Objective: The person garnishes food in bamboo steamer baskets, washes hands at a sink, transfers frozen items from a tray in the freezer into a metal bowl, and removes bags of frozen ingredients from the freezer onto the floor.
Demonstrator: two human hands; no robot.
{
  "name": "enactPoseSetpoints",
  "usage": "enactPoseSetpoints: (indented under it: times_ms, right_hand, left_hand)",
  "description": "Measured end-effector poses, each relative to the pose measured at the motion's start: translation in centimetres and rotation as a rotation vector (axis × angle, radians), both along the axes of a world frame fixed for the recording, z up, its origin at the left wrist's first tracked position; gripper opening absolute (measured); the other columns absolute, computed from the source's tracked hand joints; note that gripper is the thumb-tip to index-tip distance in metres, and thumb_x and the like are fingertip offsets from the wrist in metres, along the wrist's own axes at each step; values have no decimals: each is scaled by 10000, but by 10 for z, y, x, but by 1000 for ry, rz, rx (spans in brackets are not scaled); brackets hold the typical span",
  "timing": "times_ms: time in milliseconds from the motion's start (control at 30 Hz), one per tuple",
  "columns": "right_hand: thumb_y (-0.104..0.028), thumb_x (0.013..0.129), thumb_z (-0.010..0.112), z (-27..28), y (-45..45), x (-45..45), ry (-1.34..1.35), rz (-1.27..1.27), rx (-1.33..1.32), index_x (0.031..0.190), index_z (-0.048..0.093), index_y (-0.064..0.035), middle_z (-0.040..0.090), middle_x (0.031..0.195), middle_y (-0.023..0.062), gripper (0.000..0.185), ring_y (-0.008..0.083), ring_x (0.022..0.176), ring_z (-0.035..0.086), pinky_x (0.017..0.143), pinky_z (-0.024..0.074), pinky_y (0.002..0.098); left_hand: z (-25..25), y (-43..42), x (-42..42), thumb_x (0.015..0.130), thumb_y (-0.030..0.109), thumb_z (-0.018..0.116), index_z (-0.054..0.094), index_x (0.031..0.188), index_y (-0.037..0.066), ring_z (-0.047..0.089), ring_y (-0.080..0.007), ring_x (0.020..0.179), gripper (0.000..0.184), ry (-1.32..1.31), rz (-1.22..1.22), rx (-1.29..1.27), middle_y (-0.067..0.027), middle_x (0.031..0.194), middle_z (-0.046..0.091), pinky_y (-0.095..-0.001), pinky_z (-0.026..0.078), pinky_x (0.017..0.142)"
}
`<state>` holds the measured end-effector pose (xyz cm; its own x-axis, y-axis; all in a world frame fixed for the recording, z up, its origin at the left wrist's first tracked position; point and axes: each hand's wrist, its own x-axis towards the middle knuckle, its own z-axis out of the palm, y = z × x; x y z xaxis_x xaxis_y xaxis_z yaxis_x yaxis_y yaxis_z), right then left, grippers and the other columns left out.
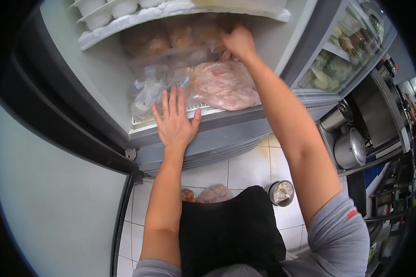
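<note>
Your right grip (238, 42) is reaching deep into the frosty compartment; its fingertips are blurred among bags, so whether it is closed on one cannot be told. The large bag of pink meat (224, 86) lies just in front of that grip, on a white rack (141, 123). Cloudy bags (159, 42) line the back, to its left. Your left grip (176, 127), open and fingers spread, is over the front ledge (217, 120), beside a clear bag (149, 87).
</note>
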<state>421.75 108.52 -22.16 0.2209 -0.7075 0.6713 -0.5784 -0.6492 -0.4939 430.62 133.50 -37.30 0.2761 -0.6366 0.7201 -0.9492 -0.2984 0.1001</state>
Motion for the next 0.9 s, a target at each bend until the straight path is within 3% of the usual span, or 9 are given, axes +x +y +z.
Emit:
enactPoseSetpoints:
  times_ms: [33,200,567,633,667,733,800,867,900]
  right_hand:
    - [-492,824,688,8,-11,9,52,-31,48,1301,549,16,607,1258,270,710,403,1206,564,1001,455,396]
    - [-517,814,688,37,-46,40,153,18,66,1305,546,17,594,1278,275,740,396,1225,554,1014,445,393]
    - [-566,792,690,30,-20,20,-34,274,152,1313,538,20,566,1318,284,799,382,1263,532,1039,426,387]
    - [-578,758,717,9,-2,20,47,-223,127,1242,595,28,607,1267,268,786,381,1208,567,1020,429,389]
    - [-578,758,717,1,6,19,42,-224,125,1242,595,28,607,1267,268,786,381,1208,567,1020,429,389]
    - [-478,721,764,-18,14,17,-245,-138,114,1084,631,27,589,1173,321,636,449,1146,526,959,461,442]
    - [-402,710,795,-21,21,15,-364,-77,199,1036,630,54,605,1131,314,585,395,1071,583,917,482,422]
    - [-218,728,772,-20,34,11,-718,93,488,1014,618,89,617,1112,290,447,337,995,623,863,498,377]
    - [-218,728,772,-23,33,8,-722,92,489,1014,618,89,617,1112,290,447,337,995,623,863,498,377]
  left_hand:
    - [-1,1,1,913,548,504,417,1478,140,265,-281,1461,703,15,36,13,-58,1536,374,-611,191,1148]
    - [0,-1,2,911,531,520,409,1482,160,242,-282,1471,690,46,30,34,-49,1555,349,-601,170,1160]
    - [0,0,4,910,547,520,475,1441,160,262,-282,1464,659,26,22,25,-52,1543,367,-610,205,1138]
    - [1,2,3,898,553,537,472,1439,159,268,-278,1462,673,25,11,21,-53,1541,369,-606,211,1138]
    - [2,2,1,898,553,537,472,1439,159,268,-278,1462,673,20,10,18,-53,1541,369,-606,211,1138]
    - [4,4,1,880,538,565,436,1457,136,279,-273,1453,715,50,-15,19,-58,1543,366,-600,249,1119]
    - [6,9,2,873,526,584,420,1465,128,288,-272,1447,732,80,-62,-1,-68,1542,365,-591,248,1121]
    - [7,13,7,866,515,602,405,1472,120,298,-272,1441,750,108,-111,-22,-78,1541,363,-583,246,1122]
    - [4,15,13,857,504,620,404,1470,108,309,-287,1428,761,253,-204,-123,-102,1542,354,-583,254,1113]
